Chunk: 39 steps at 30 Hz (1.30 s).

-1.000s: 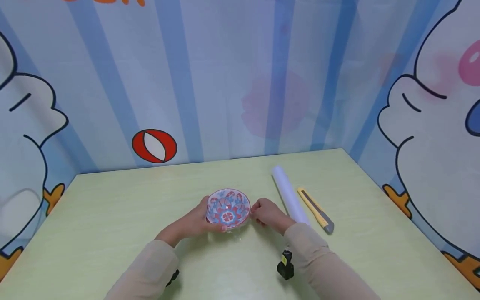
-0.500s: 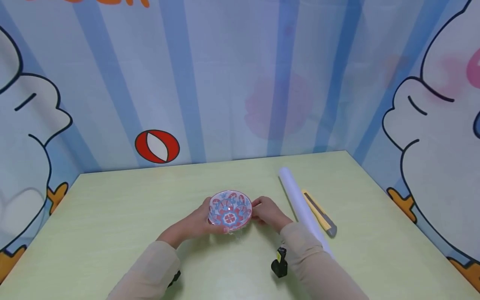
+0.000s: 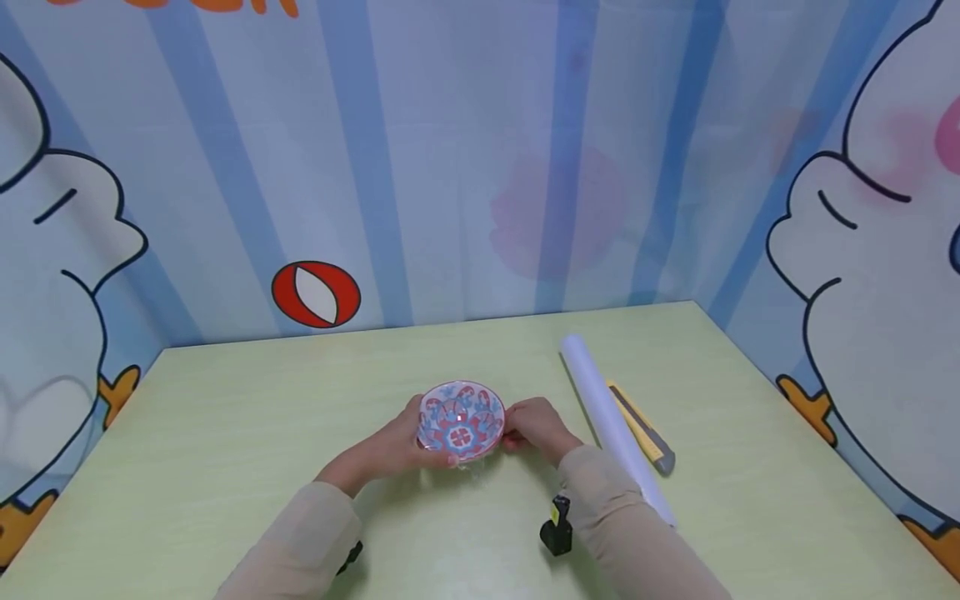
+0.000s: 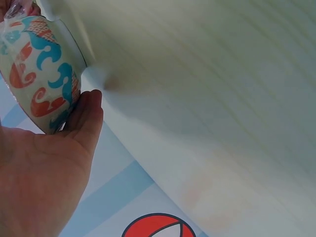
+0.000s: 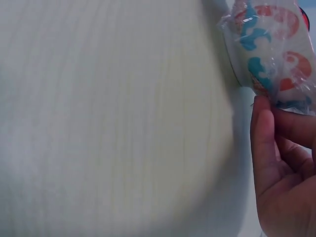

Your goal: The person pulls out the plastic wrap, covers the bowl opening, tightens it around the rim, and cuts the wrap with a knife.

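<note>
A small bowl (image 3: pixel 461 421) with red and blue patterns is tilted so that its inside faces the head camera. My left hand (image 3: pixel 397 442) grips it from the left, thumb at the near rim and fingers round the outside. Clear plastic film (image 5: pixel 291 64) clings in creases to the bowl's outer wall in the right wrist view, and a loose bit shows below the near rim in the head view. With thumb and fingertips, my right hand (image 3: pixel 534 427) pinches the film at the right side of the bowl. The left wrist view shows the left palm (image 4: pixel 49 163) under the patterned wall.
On the pale table (image 3: pixel 262 417), a whitish roll (image 3: pixel 607 408) lies slanting beside my right forearm. A yellow and grey utility knife (image 3: pixel 641 429) lies right of it. Behind the table hangs a striped cartoon backdrop (image 3: pixel 465 167).
The head view has shifted slightly. The roll and knife sit a little farther right in it, and my right forearm has drawn slightly left. Both hands stay at the bowl.
</note>
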### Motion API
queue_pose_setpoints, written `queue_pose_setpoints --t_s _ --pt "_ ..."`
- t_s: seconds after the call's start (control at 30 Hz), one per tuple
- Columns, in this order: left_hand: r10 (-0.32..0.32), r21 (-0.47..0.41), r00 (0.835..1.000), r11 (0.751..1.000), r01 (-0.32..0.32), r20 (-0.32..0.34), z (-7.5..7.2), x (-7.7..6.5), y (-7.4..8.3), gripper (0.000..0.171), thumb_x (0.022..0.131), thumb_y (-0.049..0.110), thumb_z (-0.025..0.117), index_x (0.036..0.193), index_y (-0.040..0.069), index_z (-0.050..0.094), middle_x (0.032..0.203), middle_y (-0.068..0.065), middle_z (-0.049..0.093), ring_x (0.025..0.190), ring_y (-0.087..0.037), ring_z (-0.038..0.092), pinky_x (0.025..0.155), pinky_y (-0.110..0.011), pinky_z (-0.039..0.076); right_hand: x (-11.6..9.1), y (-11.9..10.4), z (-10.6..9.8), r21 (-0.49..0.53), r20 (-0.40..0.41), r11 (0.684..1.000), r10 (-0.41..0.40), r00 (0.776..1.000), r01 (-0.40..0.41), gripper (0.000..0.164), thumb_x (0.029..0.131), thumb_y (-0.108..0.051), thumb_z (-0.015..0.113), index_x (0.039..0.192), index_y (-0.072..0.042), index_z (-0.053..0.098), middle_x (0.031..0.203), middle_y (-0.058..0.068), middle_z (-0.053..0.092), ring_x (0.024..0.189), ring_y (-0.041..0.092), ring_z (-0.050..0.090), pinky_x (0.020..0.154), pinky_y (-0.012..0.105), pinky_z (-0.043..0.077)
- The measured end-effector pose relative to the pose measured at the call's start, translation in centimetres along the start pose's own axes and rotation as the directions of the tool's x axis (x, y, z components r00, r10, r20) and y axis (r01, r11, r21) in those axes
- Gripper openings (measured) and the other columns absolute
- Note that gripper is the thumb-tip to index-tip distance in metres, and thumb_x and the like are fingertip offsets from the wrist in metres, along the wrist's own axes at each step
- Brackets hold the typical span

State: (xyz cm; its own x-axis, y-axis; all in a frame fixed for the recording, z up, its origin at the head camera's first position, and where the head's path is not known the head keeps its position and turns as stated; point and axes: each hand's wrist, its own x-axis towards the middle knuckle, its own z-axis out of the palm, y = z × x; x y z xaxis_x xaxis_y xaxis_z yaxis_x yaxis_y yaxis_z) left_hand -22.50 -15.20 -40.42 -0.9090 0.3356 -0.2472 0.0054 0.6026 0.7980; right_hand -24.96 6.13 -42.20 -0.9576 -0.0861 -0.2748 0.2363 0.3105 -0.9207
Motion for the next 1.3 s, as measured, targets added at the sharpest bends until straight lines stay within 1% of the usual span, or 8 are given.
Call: queue_pose_setpoints --t_s 0.2,0.4,0.63,0.87,1.07,1.13,1.2,1.3 --pt "0.006 0.002 1.0 1.0 -0.006 0.001 0.1 0.0 0.1 0.1 0.068 0.037 0.079 0.142 0.014 0.016 0.139 -0.003 0.034 0.127 -0.021 0.035 0.105 -0.05 0.035 -0.3 0.2 0.3 0.018 0.043 1.0 -0.008 0.999 0.007 0.019 0.082 0.0 0.052 0.09 0.008 0.067 0.063 0.001 0.062 0.054 0.007 0.055 0.053 0.017 0.049" --pt "0.007 0.006 1.0 1.0 -0.007 0.004 -0.1 -0.1 0.0 0.099 0.068 0.036 0.079 0.142 0.013 0.017 0.138 -0.003 0.035 0.126 -0.021 0.035 0.105 -0.05 0.035 -0.7 0.2 0.3 0.082 0.085 0.995 0.048 0.995 -0.055 0.017 0.082 -0.005 0.053 0.084 0.006 0.066 0.065 0.003 0.062 0.056 0.008 0.057 0.056 0.019 0.052" --pt "0.006 0.004 1.0 1.0 -0.006 0.011 0.1 0.0 0.0 0.101 0.068 0.037 0.079 0.142 0.014 0.016 0.139 -0.003 0.033 0.127 -0.021 0.034 0.105 -0.05 0.035 -0.4 0.5 0.6 0.072 0.009 0.997 0.024 1.0 -0.025 0.021 0.082 0.004 0.048 0.097 0.01 0.061 0.069 0.007 0.062 0.058 0.01 0.058 0.056 0.021 0.053" --pt "-0.016 0.024 1.0 1.0 0.016 0.0 0.2 0.0 0.1 0.102 0.068 0.038 0.079 0.143 0.014 0.014 0.14 -0.004 0.033 0.127 -0.021 0.034 0.105 -0.05 0.035 -1.0 0.5 0.7 -0.06 -0.034 0.997 -0.052 0.998 0.05 0.011 0.083 0.004 0.047 0.09 0.004 0.057 0.067 0.007 0.059 0.053 0.01 0.054 0.051 0.022 0.051" --pt "-0.021 0.026 1.0 0.999 0.021 0.0 0.2 -0.1 0.3 0.103 0.068 0.039 0.079 0.143 0.013 0.014 0.14 -0.005 0.033 0.127 -0.022 0.034 0.104 -0.05 0.037 -2.0 0.4 -0.4 -0.103 0.101 0.986 -0.118 0.988 0.128 0.026 0.077 0.007 0.048 0.098 0.006 0.063 0.065 0.005 0.057 0.054 0.01 0.05 0.051 0.021 0.045" --pt "-0.024 0.022 1.0 0.999 0.024 -0.003 0.2 -0.2 0.3 0.103 0.068 0.038 0.079 0.143 0.013 0.014 0.14 -0.005 0.033 0.127 -0.023 0.034 0.103 -0.05 0.038 -2.5 0.5 -0.7 -0.114 0.171 0.986 -0.1 0.98 0.121 0.035 0.074 0.003 0.054 0.109 0.004 0.06 0.079 0.006 0.06 0.063 0.014 0.051 0.057 0.024 0.045" --pt "-0.023 0.02 1.0 1.0 0.023 -0.003 0.3 -0.1 0.4 0.103 0.068 0.038 0.079 0.143 0.013 0.014 0.14 -0.005 0.032 0.128 -0.023 0.033 0.103 -0.05 0.038 -3.1 0.6 -0.6 -0.135 0.227 0.984 -0.085 0.97 0.118 0.052 0.073 -0.003 0.063 0.123 0.003 0.05 0.104 0.011 0.058 0.085 0.02 0.055 0.074 0.032 0.049" --pt "-0.003 0.012 1.0 1.0 0.003 0.007 0.4 -0.1 0.4 0.102 0.068 0.038 0.079 0.143 0.013 0.014 0.14 -0.005 0.032 0.128 -0.023 0.033 0.104 -0.052 0.035 -3.8 0.9 0.2 -0.167 0.257 0.977 -0.086 0.963 0.132 0.08 0.071 -0.014 0.076 0.135 0.001 0.031 0.131 0.015 0.04 0.117 0.029 0.042 0.102 0.046 0.036"
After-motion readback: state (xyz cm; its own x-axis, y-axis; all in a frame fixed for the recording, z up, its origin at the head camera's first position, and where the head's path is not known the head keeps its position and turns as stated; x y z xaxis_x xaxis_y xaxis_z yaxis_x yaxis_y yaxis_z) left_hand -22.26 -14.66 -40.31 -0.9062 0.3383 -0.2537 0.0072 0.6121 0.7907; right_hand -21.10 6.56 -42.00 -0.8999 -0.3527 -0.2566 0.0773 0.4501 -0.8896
